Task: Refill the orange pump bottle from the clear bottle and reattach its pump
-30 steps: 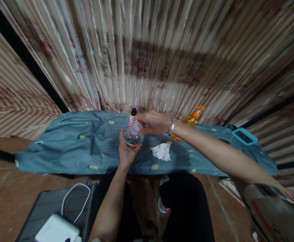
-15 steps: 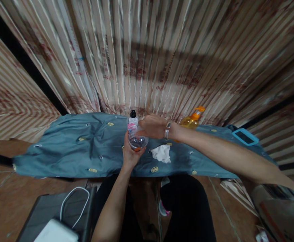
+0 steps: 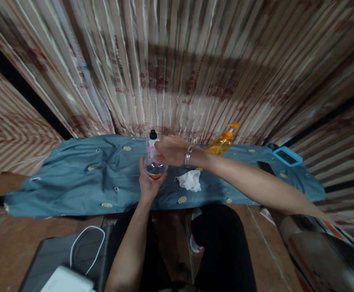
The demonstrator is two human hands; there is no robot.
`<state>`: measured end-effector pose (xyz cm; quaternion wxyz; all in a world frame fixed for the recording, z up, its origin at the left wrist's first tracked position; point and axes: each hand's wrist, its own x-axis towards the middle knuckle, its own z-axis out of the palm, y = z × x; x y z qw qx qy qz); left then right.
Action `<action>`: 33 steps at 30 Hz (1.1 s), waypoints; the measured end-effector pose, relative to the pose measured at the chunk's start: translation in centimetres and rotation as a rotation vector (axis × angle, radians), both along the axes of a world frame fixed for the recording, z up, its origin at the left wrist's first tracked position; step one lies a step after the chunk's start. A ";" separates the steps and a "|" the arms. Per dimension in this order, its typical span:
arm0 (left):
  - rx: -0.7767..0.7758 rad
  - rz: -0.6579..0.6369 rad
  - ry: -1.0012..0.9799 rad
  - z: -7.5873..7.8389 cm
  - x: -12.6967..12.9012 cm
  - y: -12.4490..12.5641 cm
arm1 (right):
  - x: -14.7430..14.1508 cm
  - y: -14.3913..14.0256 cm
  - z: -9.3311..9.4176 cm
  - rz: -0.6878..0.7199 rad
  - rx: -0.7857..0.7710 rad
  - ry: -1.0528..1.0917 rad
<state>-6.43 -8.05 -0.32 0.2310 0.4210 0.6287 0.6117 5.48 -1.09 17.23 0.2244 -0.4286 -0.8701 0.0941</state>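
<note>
My left hand (image 3: 148, 187) is wrapped round a clear plastic cup (image 3: 156, 171), with something orange showing near its bottom. My right hand (image 3: 172, 150), a silver bracelet on its wrist, is over the cup's mouth with curled fingers pointing down into it. Something whitish shows by those fingertips, too unclear to name. Just behind the cup stands a clear bottle with a black cap (image 3: 153, 135) and a pink label, partly hidden by my right hand. A crumpled white tissue (image 3: 190, 181) lies to the right of the cup.
A yellow pump bottle (image 3: 221, 144) stands beyond my right forearm on the blue-green cloth (image 3: 73, 174). Farther right lie a dark phone-like slab (image 3: 265, 167) and a blue-framed device (image 3: 287, 156). Pleated curtain (image 3: 177, 61) hangs behind. A white box with a cable (image 3: 69, 280) is lower left.
The whole view has shifted, so things appear slightly farther left. My left hand keeps its hold on the cup, and my right hand stays over the cup's mouth.
</note>
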 end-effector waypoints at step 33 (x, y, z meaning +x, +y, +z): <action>0.089 -0.244 -0.052 -0.8 3.2 1.0 | 1.4 -8.4 -14.5 -0.255 0.020 0.412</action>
